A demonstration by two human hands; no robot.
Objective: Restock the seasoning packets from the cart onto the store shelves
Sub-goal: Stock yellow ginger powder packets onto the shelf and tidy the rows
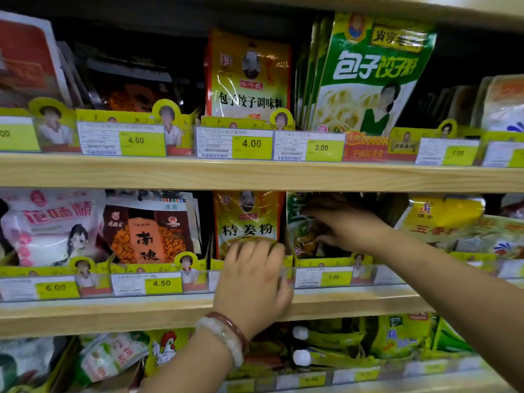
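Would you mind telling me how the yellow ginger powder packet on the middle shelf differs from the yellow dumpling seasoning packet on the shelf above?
The yellow ginger powder packet sits on the middle shelf with the left hand over its lower edge; the yellow dumpling seasoning packet stands untouched on the upper shelf. The printed characters differ. Both stand upright and share a portrait logo.

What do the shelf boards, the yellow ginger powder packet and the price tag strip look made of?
Shelf boards: light wood or wood-look laminate, matte, faint grain. Ginger powder packet: glossy plastic film, with glare and creases. Price tag strip: clear plastic holder, apparently over paper labels.
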